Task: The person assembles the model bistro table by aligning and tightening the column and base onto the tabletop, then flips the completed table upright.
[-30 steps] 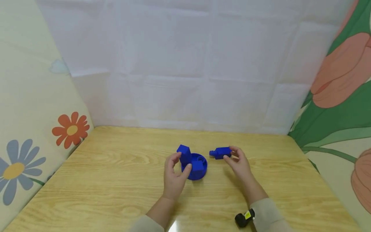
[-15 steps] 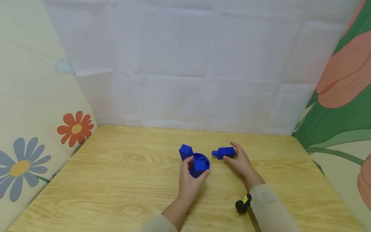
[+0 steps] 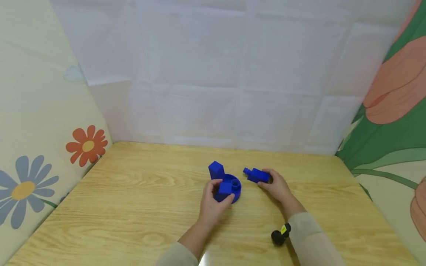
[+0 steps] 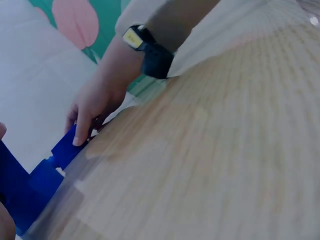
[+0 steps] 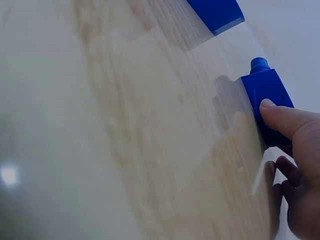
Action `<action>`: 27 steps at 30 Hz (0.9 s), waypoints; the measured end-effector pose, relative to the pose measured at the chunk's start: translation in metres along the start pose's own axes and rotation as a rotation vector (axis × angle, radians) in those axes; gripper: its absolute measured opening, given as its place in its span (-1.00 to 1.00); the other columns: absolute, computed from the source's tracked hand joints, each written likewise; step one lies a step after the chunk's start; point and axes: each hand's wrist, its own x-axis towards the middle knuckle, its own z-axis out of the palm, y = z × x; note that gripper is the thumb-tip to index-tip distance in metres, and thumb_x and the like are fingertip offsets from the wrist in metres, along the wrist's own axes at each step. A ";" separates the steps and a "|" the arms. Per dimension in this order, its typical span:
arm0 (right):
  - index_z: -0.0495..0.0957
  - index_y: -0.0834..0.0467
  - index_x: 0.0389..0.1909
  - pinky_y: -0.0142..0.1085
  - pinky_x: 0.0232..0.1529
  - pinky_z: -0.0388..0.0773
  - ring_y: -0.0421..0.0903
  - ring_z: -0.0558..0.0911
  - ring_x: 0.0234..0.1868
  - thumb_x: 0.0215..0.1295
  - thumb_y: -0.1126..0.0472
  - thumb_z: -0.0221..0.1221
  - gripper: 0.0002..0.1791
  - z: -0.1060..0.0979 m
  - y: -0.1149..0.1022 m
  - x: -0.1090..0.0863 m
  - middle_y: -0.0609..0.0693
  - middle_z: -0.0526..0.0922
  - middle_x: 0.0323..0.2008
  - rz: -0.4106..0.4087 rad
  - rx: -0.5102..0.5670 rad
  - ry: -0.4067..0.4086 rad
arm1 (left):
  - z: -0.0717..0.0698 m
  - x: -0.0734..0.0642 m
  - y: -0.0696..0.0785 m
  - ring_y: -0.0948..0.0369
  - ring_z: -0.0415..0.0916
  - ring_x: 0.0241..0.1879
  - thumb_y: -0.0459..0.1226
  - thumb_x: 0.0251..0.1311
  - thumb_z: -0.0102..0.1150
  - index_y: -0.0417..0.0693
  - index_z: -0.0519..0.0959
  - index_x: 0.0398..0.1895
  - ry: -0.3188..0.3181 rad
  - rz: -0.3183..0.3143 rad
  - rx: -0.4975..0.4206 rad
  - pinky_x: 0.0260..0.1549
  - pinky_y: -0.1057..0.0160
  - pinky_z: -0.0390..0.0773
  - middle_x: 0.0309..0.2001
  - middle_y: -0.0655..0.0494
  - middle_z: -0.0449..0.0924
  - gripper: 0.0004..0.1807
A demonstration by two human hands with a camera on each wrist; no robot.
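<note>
With thumb and fingers on opposite sides, my left hand (image 3: 211, 207) grips a blue block (image 3: 225, 187) at the near left of a round blue dish (image 3: 238, 193). Another blue block (image 3: 216, 170) stands upright at the dish's back left, just beyond my fingertips. A short blue ring-shaped socket (image 3: 235, 183) shows inside the dish. To the right, my right hand (image 3: 277, 186) pinches a blue rectangular bottle (image 3: 259, 175) by its base end. The bottle lies on its side, its narrow ridged neck (image 5: 259, 65) pointing left toward the dish.
The wood-grain table (image 3: 139, 207) reaches back to a hanging white cloth (image 3: 199, 74). Flower-printed cloths (image 3: 40, 111) stand at both sides. A black device (image 3: 280, 235) with a yellow label is worn at the right wrist.
My left hand has left the upright block and moved right to grip the nearer block, which has shifted slightly left. The bottle in my right hand has turned, its neck swinging away from me.
</note>
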 end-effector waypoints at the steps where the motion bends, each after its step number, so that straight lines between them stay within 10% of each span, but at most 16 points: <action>1: 0.30 0.08 0.07 0.00 0.16 0.19 0.14 0.33 0.14 -0.03 0.04 0.23 -0.40 0.000 0.000 -0.001 0.17 0.37 0.11 0.007 0.000 0.001 | -0.002 0.000 0.002 0.18 0.35 -0.08 -0.29 -0.24 0.34 0.01 0.36 -0.08 -0.020 -0.012 -0.019 -0.01 0.19 0.33 -0.09 0.05 0.40 -0.45; 9: 0.33 0.12 0.00 -0.15 0.01 0.37 0.04 0.45 -0.02 -0.05 0.02 0.24 -0.43 0.002 -0.001 -0.013 0.14 0.47 -0.03 0.073 0.185 0.046 | -0.024 0.002 0.017 0.04 0.35 -0.01 -0.38 -0.16 0.27 -0.14 0.36 0.02 -0.144 -0.053 -0.036 0.06 0.06 0.29 0.03 -0.06 0.39 -0.44; 17: 0.25 0.13 0.04 -0.41 -0.05 0.43 -0.08 0.47 0.02 -0.01 0.12 0.22 -0.43 0.002 -0.022 -0.032 0.07 0.39 0.05 0.089 0.627 0.053 | -0.030 0.012 -0.008 0.06 0.38 -0.02 -0.43 -0.14 0.23 -0.08 0.37 0.04 -0.181 -0.016 -0.105 -0.04 0.22 0.40 0.06 -0.05 0.38 -0.45; 27: 0.27 0.17 0.03 -0.48 -0.26 0.46 -0.33 0.52 -0.31 0.00 0.29 0.21 -0.47 0.006 -0.050 -0.046 -0.29 0.53 -0.35 -0.071 0.697 0.118 | -0.033 0.014 -0.009 0.20 0.37 -0.03 -0.47 -0.11 0.16 -0.15 0.35 0.07 -0.262 -0.029 -0.170 -0.01 0.34 0.35 0.09 -0.09 0.35 -0.45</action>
